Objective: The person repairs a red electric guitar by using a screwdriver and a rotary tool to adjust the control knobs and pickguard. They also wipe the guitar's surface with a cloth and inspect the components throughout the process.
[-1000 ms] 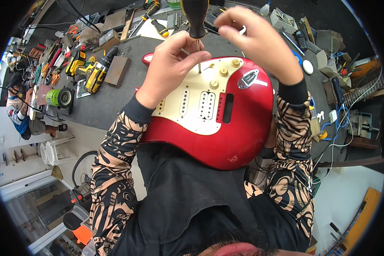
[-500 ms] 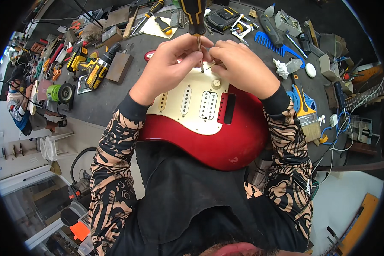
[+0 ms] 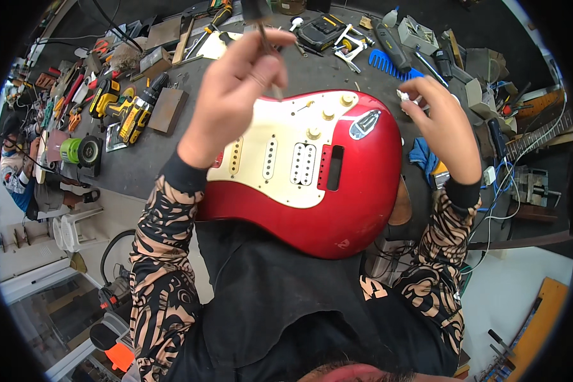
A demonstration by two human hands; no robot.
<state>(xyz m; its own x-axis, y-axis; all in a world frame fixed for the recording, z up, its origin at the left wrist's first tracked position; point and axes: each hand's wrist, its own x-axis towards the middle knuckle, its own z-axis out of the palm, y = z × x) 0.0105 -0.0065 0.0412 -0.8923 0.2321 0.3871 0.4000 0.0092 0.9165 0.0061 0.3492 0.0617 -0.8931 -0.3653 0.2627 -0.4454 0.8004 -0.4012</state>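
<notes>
A red electric guitar body [image 3: 356, 204] with a cream pickguard [image 3: 280, 159] lies on the dark workbench [image 3: 146, 159] in front of me. My left hand [image 3: 235, 95] is raised over the pickguard's upper left. It grips a screwdriver [image 3: 268, 60] whose dark handle points away from me and whose shaft slants down toward the guitar. Just off the body's upper right edge, my right hand [image 3: 449, 130] has its fingertips pinched on a small white piece [image 3: 405, 97]. Three small control knobs [image 3: 328, 114] sit between the two hands.
Yellow-and-black power tools [image 3: 124, 111], a wooden block [image 3: 167, 109] and hand tools crowd the bench's left. A blue comb [image 3: 388, 63] and small cases lie at the back, a blue cloth [image 3: 423, 156] and a guitar neck [image 3: 541, 137] to the right. A white plastic chair [image 3: 70, 229] stands below left.
Both hands were together over the knobs. My right hand has moved right, off the guitar's edge. My left hand has lifted the screwdriver up and left.
</notes>
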